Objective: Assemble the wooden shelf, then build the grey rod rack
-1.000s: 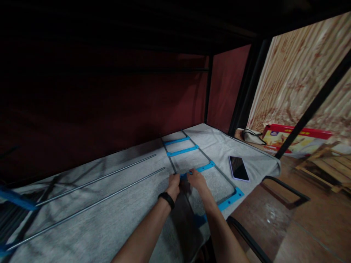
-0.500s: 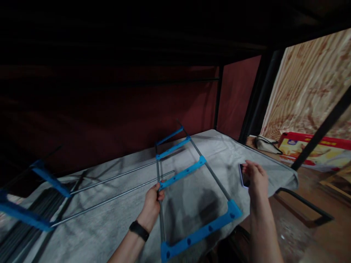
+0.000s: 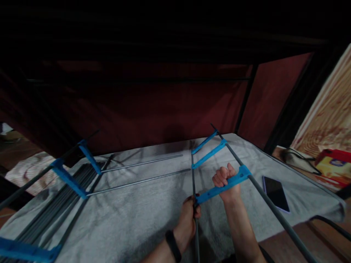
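A rack frame of grey metal tubes (image 3: pixel 263 195) and blue plastic crosspieces stands tilted in front of me. My left hand (image 3: pixel 188 215), a dark band on its wrist, is closed round the frame's left tube (image 3: pixel 196 239), just at the end of a blue crosspiece (image 3: pixel 242 174). The forearm of my right hand (image 3: pixel 226 179) reaches up through the frame. Its fingers are curled at the middle of that same crosspiece, gripping it; the bar partly hides the palm. Farther off, two more blue crosspieces (image 3: pixel 210 153) join the tubes.
A second blue-and-grey frame (image 3: pixel 70 179) stands at left, with two rods (image 3: pixel 142 181) sticking out rightward. Several loose grey tubes (image 3: pixel 52 206) lie beneath it. The grey cloth (image 3: pixel 131 215) covers the surface. A phone (image 3: pixel 276 193) lies at right, near a red-yellow box (image 3: pixel 336 166). Dark red panels (image 3: pixel 164 106) close the back.
My right hand has left the phone and moved left onto the blue crosspiece. My left hand still holds the tube. The view has swung left, and the nearest crosspiece is out of sight.
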### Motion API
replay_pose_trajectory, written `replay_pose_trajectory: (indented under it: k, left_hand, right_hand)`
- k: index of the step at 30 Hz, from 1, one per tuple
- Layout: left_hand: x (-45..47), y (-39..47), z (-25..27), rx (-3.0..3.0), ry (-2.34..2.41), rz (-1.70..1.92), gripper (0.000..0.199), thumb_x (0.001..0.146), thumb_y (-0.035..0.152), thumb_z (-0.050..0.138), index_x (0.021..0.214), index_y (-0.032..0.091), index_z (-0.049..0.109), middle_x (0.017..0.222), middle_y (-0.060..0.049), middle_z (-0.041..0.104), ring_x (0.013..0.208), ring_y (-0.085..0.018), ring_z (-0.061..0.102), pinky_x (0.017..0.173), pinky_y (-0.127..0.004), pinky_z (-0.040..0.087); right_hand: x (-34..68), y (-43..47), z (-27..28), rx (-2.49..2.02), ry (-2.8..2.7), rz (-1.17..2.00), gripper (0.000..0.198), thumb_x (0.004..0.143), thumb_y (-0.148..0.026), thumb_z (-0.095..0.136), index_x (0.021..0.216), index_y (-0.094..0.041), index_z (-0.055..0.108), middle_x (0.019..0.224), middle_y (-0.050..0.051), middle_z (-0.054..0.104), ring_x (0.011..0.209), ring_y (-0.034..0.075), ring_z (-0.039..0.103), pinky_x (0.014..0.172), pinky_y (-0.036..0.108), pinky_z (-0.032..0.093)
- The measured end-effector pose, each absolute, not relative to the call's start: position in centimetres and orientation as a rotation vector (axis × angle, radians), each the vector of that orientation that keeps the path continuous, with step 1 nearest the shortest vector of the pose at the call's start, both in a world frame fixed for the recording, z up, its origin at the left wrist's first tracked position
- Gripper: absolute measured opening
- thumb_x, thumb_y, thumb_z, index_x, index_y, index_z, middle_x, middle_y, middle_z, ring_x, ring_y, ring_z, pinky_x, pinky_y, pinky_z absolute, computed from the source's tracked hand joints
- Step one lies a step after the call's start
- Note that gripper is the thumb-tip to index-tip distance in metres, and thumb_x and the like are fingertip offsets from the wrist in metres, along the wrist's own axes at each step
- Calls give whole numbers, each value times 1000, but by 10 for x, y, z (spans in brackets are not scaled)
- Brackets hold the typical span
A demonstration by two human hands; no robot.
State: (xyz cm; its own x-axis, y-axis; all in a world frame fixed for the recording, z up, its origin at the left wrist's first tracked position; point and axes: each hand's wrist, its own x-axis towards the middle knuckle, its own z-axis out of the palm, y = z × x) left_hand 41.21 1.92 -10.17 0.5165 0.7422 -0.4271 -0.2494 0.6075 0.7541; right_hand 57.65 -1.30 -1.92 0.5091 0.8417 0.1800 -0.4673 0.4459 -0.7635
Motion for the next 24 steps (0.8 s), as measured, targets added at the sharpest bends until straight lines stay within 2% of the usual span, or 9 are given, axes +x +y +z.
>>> replay_pose_trajectory:
  k: [2,6,8,10,13,15,17,21,24]
  left_hand:
    - [413,21,-107,710,825,717,27,79,44,67,79,19,56,54,6,41,44,-8,34,44,-22,22]
    - [420,31,-110,690,873,731,27,79,44,66,82,19,57,55,6,43,43,-8,35,44,-23,24]
    - [424,37,-112,719,901,692,27,81,45,64,88,19,59,58,4,48,45,-10,41,46,-24,29]
    - [422,48,-115,871,899,688,28,83,44,62,93,18,63,67,0,57,56,-13,52,54,-26,39]
    - [400,82,-116,1296,948,836,20,84,36,63,95,19,67,94,-8,67,90,-20,63,81,-31,47]
    - [368,115,-112,1587,1050,963,17,84,26,62,98,20,68,109,-11,67,107,-24,60,96,-35,44]
    - [323,149,-104,1905,1197,928,23,82,18,59,104,19,67,114,-12,64,114,-25,56,104,-37,40]
    - [225,199,-86,2308,1732,639,41,83,9,48,123,12,58,132,-19,55,124,-30,50,106,-45,37]
    - [162,220,-79,2319,2016,515,39,83,8,45,119,13,57,134,-20,55,128,-33,47,110,-51,31]
  right_hand:
    - [576,-14,-19,-751,-612,897,54,89,-61,48,50,-25,36,39,-7,25,35,11,25,39,25,27]
    - [576,-12,-15,-795,-569,954,50,87,-57,54,51,-24,41,42,-5,33,41,11,36,46,26,35]
    - [576,-11,-10,-744,-588,955,52,87,-56,53,49,-24,39,40,-6,28,38,10,29,45,25,33]
    - [577,-12,-7,-727,-634,938,54,87,-58,51,47,-24,36,38,-7,22,35,9,20,42,25,27]
    - [585,-19,-6,-819,-688,932,55,87,-61,49,47,-25,37,37,-6,23,34,9,20,40,26,23]
    - [594,-24,-9,-879,-701,928,55,87,-61,49,47,-26,37,37,-6,23,34,10,21,40,27,23]
    - [603,-25,-16,-885,-686,940,53,87,-59,50,47,-26,38,36,-5,23,34,10,22,40,28,22]
    - [609,-20,-31,-819,-589,1046,47,84,-51,57,48,-25,41,37,-4,25,35,10,24,38,28,19]
    - [608,-16,-36,-782,-505,1089,44,82,-46,62,49,-25,42,37,-3,29,35,10,27,37,28,18]
